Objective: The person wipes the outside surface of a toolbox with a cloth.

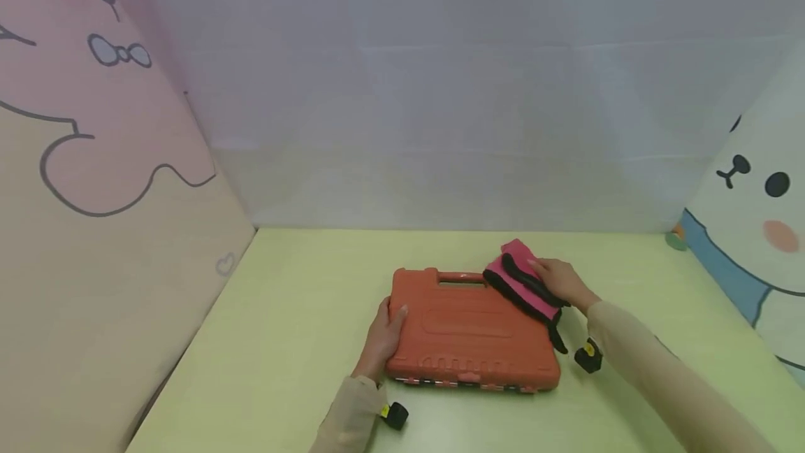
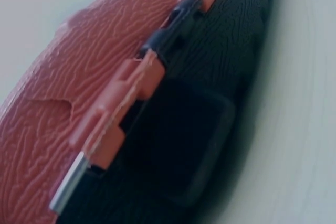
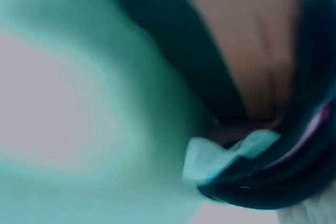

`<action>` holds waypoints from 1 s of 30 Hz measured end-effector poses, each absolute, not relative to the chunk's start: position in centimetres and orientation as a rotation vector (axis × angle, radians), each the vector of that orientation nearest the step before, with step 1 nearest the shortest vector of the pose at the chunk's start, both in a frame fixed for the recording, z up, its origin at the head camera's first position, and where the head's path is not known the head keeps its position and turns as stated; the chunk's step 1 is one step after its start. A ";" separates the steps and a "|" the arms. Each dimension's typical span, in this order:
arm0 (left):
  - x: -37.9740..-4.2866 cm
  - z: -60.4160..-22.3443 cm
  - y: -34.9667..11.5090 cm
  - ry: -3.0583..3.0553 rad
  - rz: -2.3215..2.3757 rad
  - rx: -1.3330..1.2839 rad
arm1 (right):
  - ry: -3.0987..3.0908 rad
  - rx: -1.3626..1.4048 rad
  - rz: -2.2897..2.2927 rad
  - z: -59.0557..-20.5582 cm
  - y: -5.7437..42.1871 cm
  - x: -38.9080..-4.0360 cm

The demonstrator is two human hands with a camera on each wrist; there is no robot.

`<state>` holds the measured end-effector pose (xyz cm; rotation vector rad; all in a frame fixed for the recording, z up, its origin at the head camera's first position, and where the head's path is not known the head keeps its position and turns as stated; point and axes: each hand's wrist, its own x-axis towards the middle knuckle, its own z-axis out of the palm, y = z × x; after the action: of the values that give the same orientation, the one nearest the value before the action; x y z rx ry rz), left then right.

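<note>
A red-orange plastic carrying case (image 1: 472, 327) lies flat on the table, its handle at the far side. My left hand (image 1: 380, 335) grips its left edge, thumb on top. The left wrist view shows the case's hinged side (image 2: 126, 87), with a red upper shell and a dark lower one. Over the far right corner of the case, my right hand (image 1: 562, 282) holds a pink fabric piece with black trim (image 1: 512, 285) and a black strap. Its exact kind cannot be made out. In the blurred right wrist view, a pale tag (image 3: 210, 158) shows beside the dark trim.
The pale yellow table (image 1: 302, 299) extends to both sides of the case. A plain whitish wall sheet (image 1: 440, 124) stands behind it. Panels with cartoon animals stand on the left (image 1: 113, 264) and right (image 1: 748, 229). Each wrist carries a small black device.
</note>
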<state>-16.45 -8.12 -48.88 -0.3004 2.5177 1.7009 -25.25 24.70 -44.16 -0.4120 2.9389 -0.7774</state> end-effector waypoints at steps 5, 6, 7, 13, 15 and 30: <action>-16.3 -49.0 -8.7 2.523 1.700 -0.303 | 3.117 -0.239 -0.629 -44.3 23.1 -23.3; -16.3 -49.0 -8.8 2.528 1.697 -0.308 | 3.114 -0.210 -0.616 -44.3 22.8 -23.0; -16.3 -49.0 -8.9 2.532 1.696 -0.315 | 3.100 -0.183 -0.609 -44.2 22.6 -22.8; -16.3 -49.1 -9.3 2.528 1.694 -0.317 | 2.978 -0.130 -0.638 -44.7 22.2 -22.8; -16.4 -49.1 -9.3 2.525 1.701 -0.313 | 2.998 -0.171 -0.623 -44.8 22.3 -22.8; -16.9 -49.0 -8.8 2.491 1.743 -0.308 | 2.980 -0.155 -0.674 -44.4 23.4 -16.0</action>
<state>-16.88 -8.80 -49.00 -0.3084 2.4911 1.7429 -15.97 23.36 -44.40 -0.1551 2.9797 -0.6737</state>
